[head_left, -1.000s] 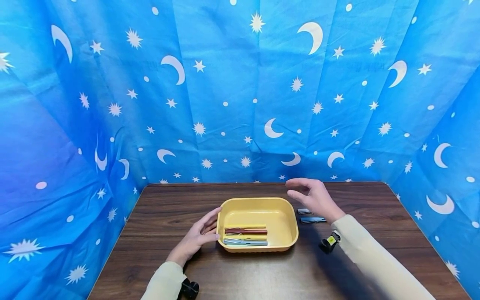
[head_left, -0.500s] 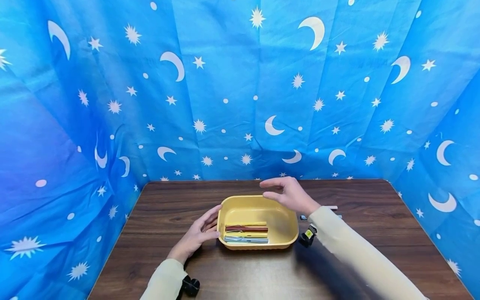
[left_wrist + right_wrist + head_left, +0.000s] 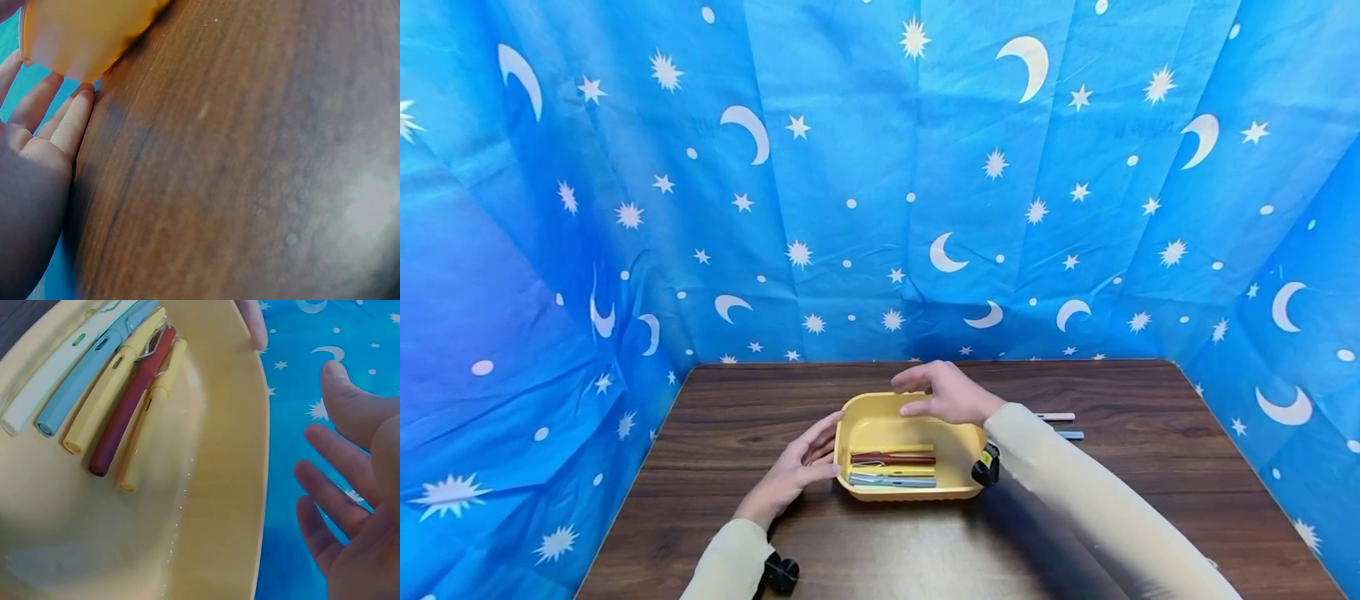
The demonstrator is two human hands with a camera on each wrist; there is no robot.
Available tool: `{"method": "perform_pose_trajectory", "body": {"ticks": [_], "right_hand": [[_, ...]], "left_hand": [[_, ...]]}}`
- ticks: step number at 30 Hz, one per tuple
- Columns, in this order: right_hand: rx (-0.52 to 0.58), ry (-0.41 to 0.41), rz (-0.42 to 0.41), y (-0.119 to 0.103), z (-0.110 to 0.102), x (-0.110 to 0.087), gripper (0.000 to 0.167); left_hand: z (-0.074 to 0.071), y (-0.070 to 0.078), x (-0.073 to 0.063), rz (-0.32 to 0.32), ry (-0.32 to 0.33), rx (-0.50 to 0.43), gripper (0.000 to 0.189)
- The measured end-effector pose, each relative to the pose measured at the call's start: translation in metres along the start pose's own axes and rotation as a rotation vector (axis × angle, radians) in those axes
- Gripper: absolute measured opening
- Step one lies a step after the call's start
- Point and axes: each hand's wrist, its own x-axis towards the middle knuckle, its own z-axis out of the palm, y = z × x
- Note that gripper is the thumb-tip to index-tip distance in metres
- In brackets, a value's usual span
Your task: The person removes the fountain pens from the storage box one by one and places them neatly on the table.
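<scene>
A yellow tray [image 3: 867, 423] rests on the table. My left hand [image 3: 793, 467] touches its left end, fingers extended along the wall. Over the tray's far side hovers my right hand [image 3: 949, 397], thumb and fingers apart, nothing between them. The right wrist view shows several clip pens lying side by side inside: mint green [image 3: 50, 378], blue [image 3: 81, 384], yellow [image 3: 103, 397], dark red [image 3: 128, 412] and a second yellow pen [image 3: 145, 428]. In the left wrist view, fingertips of the left hand [image 3: 47, 144] meet the tray's outer wall [image 3: 81, 37].
Right of the tray, a pale pen [image 3: 1060, 416] and a light blue pen [image 3: 1072, 435] lie on the brown table [image 3: 760, 400], partly hidden by the right sleeve [image 3: 1075, 475]. A blue curtain [image 3: 850, 167] with stars and moons surrounds the table's back and sides.
My right hand has moved left, from near the pens on the table to above the tray's far side, staying empty. The left hand and the tray have stayed put.
</scene>
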Motion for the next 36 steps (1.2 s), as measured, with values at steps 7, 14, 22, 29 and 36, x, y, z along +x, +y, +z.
{"method": "perform_pose_trajectory", "body": {"ticks": [7, 14, 22, 29, 36], "right_hand": [[-0.040, -0.078, -0.047, 0.006, 0.005, 0.010, 0.041], [-0.107, -0.145, -0.064, 0.012, 0.011, 0.016, 0.037], [-0.164, -0.193, -0.009, 0.016, 0.019, 0.019, 0.038], [-0.212, -0.242, 0.007, 0.020, 0.024, 0.019, 0.034], [-0.222, -0.284, 0.005, 0.016, 0.026, 0.019, 0.031]], "left_hand": [[0.000, 0.000, 0.001, 0.011, -0.009, -0.007, 0.082], [0.000, 0.000, 0.001, 0.013, -0.010, -0.005, 0.082], [0.000, -0.001, 0.000, 0.009, -0.009, -0.008, 0.082], [-0.001, -0.003, 0.002, 0.024, -0.014, 0.006, 0.081], [0.000, -0.003, 0.002, 0.014, -0.006, 0.005, 0.081]]}}
